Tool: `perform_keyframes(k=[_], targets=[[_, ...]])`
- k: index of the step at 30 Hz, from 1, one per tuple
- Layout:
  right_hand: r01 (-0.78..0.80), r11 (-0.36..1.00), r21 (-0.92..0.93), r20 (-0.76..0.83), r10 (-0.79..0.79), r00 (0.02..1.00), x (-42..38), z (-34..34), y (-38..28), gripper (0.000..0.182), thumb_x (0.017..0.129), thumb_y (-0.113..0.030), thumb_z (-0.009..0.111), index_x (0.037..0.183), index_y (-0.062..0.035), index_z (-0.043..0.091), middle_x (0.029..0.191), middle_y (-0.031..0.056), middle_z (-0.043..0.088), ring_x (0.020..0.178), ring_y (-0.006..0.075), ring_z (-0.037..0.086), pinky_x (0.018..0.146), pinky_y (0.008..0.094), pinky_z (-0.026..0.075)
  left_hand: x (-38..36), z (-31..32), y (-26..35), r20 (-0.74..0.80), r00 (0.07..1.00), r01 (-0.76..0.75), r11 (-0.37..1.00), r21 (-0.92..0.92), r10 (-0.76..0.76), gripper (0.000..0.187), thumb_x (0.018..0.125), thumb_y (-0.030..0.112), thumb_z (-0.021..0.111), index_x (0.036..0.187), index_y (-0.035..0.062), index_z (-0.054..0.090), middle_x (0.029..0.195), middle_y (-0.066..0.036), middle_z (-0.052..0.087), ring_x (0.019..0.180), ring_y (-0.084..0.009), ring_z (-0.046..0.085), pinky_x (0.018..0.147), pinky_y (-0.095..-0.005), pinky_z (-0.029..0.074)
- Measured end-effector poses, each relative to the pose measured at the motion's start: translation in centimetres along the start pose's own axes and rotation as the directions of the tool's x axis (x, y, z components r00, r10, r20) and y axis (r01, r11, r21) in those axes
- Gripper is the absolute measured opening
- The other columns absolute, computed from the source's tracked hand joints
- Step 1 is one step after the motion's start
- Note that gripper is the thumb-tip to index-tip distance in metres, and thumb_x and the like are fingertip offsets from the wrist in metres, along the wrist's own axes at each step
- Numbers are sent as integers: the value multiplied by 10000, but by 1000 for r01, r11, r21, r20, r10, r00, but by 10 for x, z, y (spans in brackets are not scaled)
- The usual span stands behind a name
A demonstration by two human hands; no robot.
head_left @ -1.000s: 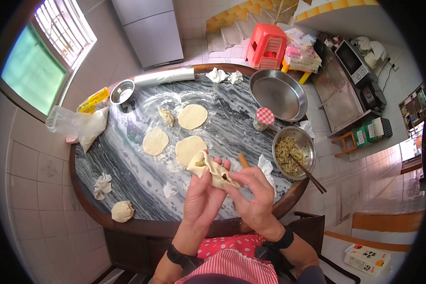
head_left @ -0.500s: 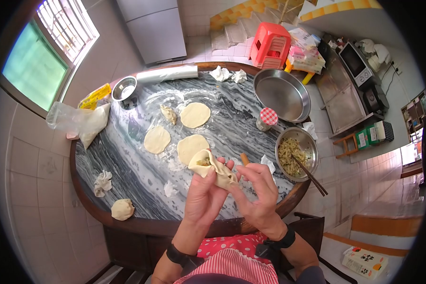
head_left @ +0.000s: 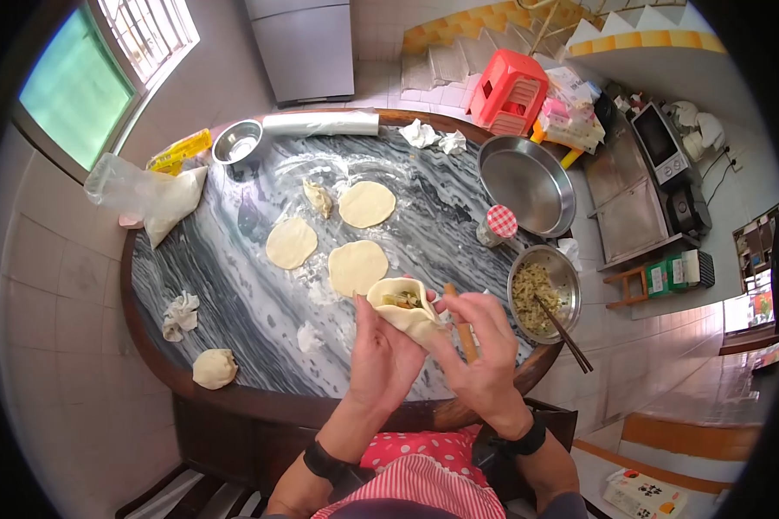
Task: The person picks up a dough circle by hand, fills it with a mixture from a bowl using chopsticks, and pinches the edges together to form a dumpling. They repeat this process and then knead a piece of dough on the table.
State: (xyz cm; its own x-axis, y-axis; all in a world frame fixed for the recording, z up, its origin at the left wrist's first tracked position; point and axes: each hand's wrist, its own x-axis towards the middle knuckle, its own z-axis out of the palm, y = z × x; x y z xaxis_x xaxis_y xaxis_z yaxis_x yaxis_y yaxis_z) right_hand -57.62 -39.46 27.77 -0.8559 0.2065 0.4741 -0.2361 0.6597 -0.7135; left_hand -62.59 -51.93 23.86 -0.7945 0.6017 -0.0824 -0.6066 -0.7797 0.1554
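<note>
A dumpling [head_left: 400,322], its dough wrapper folded up around chopped filling, is held over the table's near side. My left hand [head_left: 384,362] cradles it from below and the left, with the thumb at its edge. My right hand [head_left: 485,363] is closed at its right end, pinching the dough; the exact fingertip contact is partly hidden. Just beyond my hands lies one dough round [head_left: 357,267], with another dough round [head_left: 292,243] and a farther dough round [head_left: 367,204] past it. Partly behind my right hand is a wooden rolling pin [head_left: 452,298].
To the right stands a metal bowl of filling [head_left: 528,303] with chopsticks [head_left: 565,334], beside a jar [head_left: 498,226] and a large metal pan [head_left: 528,186]. A dough lump [head_left: 215,368] sits at the left edge. Farther back are a flour bag [head_left: 175,208] and small bowl [head_left: 237,143].
The dumpling has shifted slightly right and turned, so its opening gapes wider and shows more filling. Both hands still hold it. The whole view has tilted a little.
</note>
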Motion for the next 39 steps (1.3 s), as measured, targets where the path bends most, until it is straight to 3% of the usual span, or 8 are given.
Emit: perform_keyframes(k=[5,11,13,21,30,33,35,39], targets=[[-86,996,-23,69,87,994,9,10,-5,376,711,-51,781,1054,3,637,951,127,616,838,295,598,752,381,485,-3,8,-4,-143,989,-28,997,74,39,623,1033,536,176,1353,58,416,1289,-104,510,1247,-247,474,1089,-426,349],[-86,996,-32,69,88,994,2,19,3,223,749,-24,739,950,-14,643,891,118,623,816,314,603,740,398,467,-5,-8,-4,-69,997,-35,998,58,39,637,1035,531,156,1342,40,422,1285,-97,522,1244,-231,480,1094,-403,345],[-61,996,-62,79,66,995,1,19,3,212,752,-18,734,941,-16,638,883,119,622,804,317,602,731,398,468,-5,-16,-1,65,998,-17,1000,21,16,614,1044,505,158,1335,37,429,1271,-111,531,1229,-233,493,1094,-397,345],[48,995,-92,30,-45,999,-5,20,9,228,753,-13,737,946,-14,615,875,123,619,770,315,598,677,390,471,-6,-18,1,-16,995,94,979,-183,-99,469,1069,370,253,1354,42,428,1296,-145,531,1241,-261,490,1099,-417,349],[-175,984,-43,164,180,970,4,11,-3,301,741,-82,776,1003,-16,644,883,95,629,766,272,592,707,374,449,-6,-20,0,28,995,98,982,-160,-95,433,1067,306,298,1384,36,416,1282,-133,542,1219,-251,508,1087,-420,363],[-108,993,-57,177,117,977,4,12,-1,290,743,-52,771,997,5,643,869,83,606,764,207,581,712,324,458,-7,-20,1,23,995,98,985,-144,-96,432,1066,299,305,1386,36,430,1277,-134,552,1217,-255,510,1085,-433,369],[137,958,-250,178,-94,980,8,12,-3,242,741,-47,755,949,-22,635,872,76,608,802,237,585,804,384,437,-7,-21,2,2,996,90,987,-131,-90,433,1067,300,307,1388,36,428,1277,-132,553,1218,-252,511,1084,-429,372],[234,920,-313,178,-185,966,7,19,1,203,748,-36,734,916,-49,620,877,71,612,828,257,585,846,429,405,-7,-23,1,17,995,103,982,-160,-101,441,1065,320,318,1381,31,423,1279,-127,548,1222,-234,507,1085,-406,367]])
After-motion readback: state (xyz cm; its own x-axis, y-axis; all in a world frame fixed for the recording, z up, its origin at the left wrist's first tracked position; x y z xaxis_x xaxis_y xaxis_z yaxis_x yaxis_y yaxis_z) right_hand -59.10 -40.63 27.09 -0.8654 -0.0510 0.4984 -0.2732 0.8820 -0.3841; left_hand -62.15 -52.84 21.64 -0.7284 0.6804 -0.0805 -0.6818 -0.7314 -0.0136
